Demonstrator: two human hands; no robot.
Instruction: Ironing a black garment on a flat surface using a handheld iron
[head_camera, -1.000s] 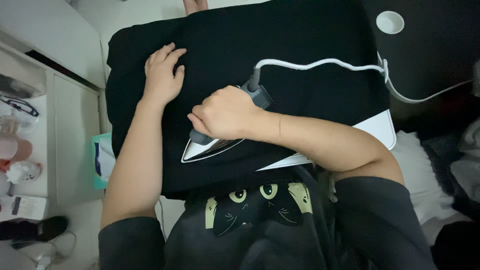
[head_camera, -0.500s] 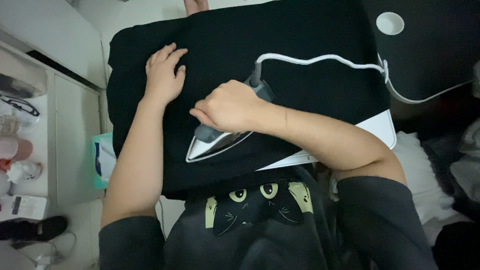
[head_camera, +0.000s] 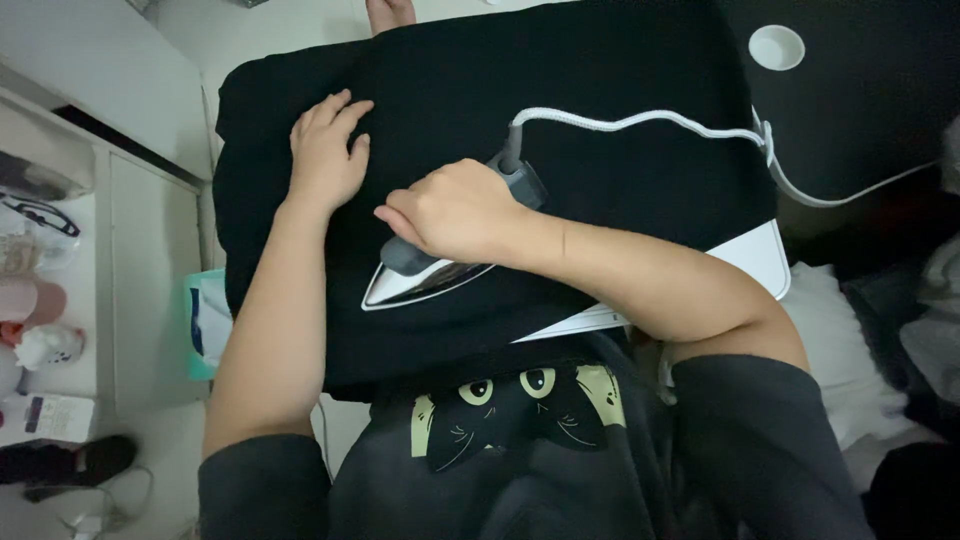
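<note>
Black cloth (head_camera: 620, 70) covers white board (head_camera: 755, 255) beside cabinet (head_camera: 150, 270).

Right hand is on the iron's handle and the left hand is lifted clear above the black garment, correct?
Not quite. The head view shows the left hand lying flat on the black garment, not lifted clear. The right hand does grip the iron by its handle.

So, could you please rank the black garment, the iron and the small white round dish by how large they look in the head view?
1. black garment
2. iron
3. white round dish, clearly smallest
</note>
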